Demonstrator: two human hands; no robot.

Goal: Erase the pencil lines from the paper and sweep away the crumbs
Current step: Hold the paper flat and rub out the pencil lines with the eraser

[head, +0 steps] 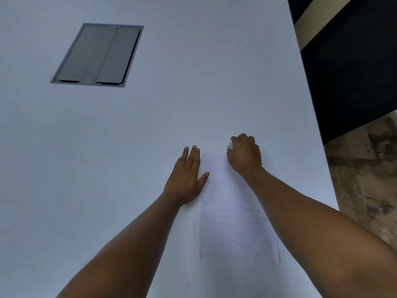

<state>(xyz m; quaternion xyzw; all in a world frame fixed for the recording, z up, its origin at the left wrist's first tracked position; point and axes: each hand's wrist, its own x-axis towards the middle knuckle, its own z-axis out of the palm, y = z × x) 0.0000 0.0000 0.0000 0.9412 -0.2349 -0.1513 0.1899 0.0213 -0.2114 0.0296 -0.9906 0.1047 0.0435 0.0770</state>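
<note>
A grey cable hatch (97, 55) with two flaps sits flush in the white table (193, 82) at the upper left of the frame, well apart from everything else, with bare tabletop all around it. Lower and right of centre, the left hand (186, 178) lies flat on the table, fingers straight and close together, thumb spread out to the right so that its tip rests on the left edge of the paper (227, 211). The paper, a white sheet with faint lines, runs from between the two hands down toward the bottom of the frame; its left edge and lower right edge show as thin shadows. The right hand (245, 155) is at the sheet's top right corner, fingers curled; something small and pale shows at its fingertips, too small to name. Beyond it the table's right edge slants down the frame, with dark furniture (352, 67) and mottled floor (365, 179) past it
</note>
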